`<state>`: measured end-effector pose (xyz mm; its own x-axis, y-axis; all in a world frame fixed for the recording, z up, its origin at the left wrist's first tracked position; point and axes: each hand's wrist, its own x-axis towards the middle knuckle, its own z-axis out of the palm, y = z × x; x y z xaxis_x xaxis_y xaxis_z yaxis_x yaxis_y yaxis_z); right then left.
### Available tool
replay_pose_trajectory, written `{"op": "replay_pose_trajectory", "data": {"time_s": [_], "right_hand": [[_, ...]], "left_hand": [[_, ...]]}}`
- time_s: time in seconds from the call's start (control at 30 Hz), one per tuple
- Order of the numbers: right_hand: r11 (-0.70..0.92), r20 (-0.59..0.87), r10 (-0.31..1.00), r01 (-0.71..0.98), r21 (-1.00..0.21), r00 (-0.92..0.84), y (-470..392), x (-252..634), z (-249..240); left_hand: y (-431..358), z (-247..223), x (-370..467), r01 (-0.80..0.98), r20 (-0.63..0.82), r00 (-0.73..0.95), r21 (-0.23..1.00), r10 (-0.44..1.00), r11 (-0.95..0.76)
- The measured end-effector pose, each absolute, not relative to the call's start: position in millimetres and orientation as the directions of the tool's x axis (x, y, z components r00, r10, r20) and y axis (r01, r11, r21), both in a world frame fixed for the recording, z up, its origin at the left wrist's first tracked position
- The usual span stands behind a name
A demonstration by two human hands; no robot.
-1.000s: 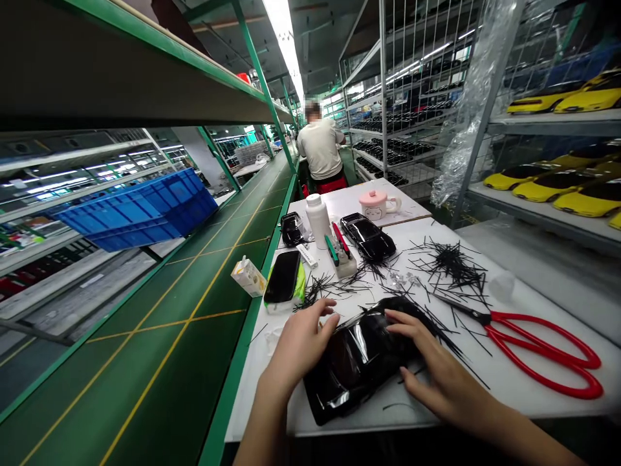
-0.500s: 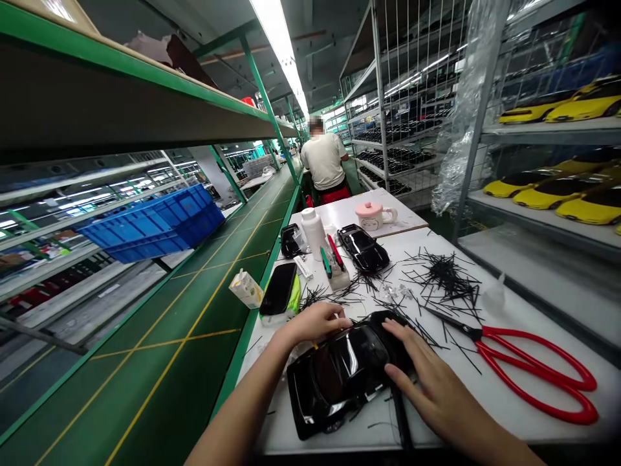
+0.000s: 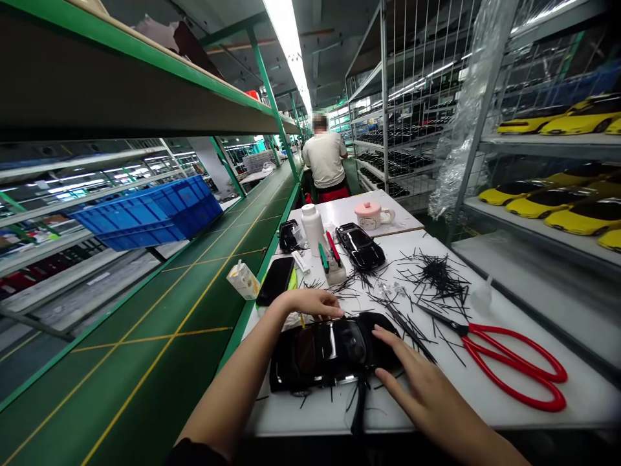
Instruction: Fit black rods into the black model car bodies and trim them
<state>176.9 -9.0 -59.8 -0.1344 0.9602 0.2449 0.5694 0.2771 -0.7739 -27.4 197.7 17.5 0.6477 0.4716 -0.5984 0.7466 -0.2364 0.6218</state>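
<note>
A glossy black toy car body (image 3: 325, 353) lies sideways near the front edge of the white table (image 3: 509, 401). My left hand (image 3: 310, 302) rests on its far side, fingers curled over the roof edge. On the car's right end lies my right hand (image 3: 417, 388), palm down with fingers spread. Thin black plastic strips (image 3: 436, 275) are scattered over the table behind the car, and a few hang from under it.
Large red-handled scissors (image 3: 514, 366) lie right of the car. Behind are a second black car body (image 3: 361, 246), a white bottle (image 3: 313, 228), a pink mug (image 3: 371, 215), a phone (image 3: 275, 280) and a small carton (image 3: 242, 279). A green conveyor (image 3: 160, 323) runs along the left. A person (image 3: 324, 158) stands far down the aisle.
The black car body has turned and slid left, from pointing diagonally to lying crosswise along the table's front edge. Both hands stayed on it and followed.
</note>
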Motion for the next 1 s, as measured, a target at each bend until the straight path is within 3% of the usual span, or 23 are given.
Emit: {"op": "replay_pose_trajectory", "data": {"time_s": [0.23,0.37,0.67,0.8,1.0], "right_hand": [[0.306,0.274,0.95,0.639,-0.705,-0.153,-6.2,180.8,-62.6],[0.348,0.345,0.927,0.68,-0.646,-0.147,-4.0,180.6,-65.1],[0.416,0.482,0.864,0.747,-0.519,-0.146,-6.6,179.2,-71.1],[0.405,0.482,0.866,0.756,-0.514,-0.135,-7.7,177.2,-73.3],[0.411,0.473,0.87,0.73,-0.546,-0.136,-10.0,176.3,-73.3]], "left_hand": [[200.7,5.6,-33.3,0.681,-0.549,0.724,0.665,0.419,-0.306],[205.3,-0.4,-32.5,0.669,-0.502,0.728,0.67,0.467,-0.323],[199.9,5.5,-29.5,0.692,-0.538,0.623,0.717,0.568,-0.08],[183.4,10.8,-39.2,0.601,-0.415,0.572,0.799,0.708,-0.018],[139.7,25.4,-69.6,0.474,-0.108,0.412,0.873,0.905,-0.111]]}}
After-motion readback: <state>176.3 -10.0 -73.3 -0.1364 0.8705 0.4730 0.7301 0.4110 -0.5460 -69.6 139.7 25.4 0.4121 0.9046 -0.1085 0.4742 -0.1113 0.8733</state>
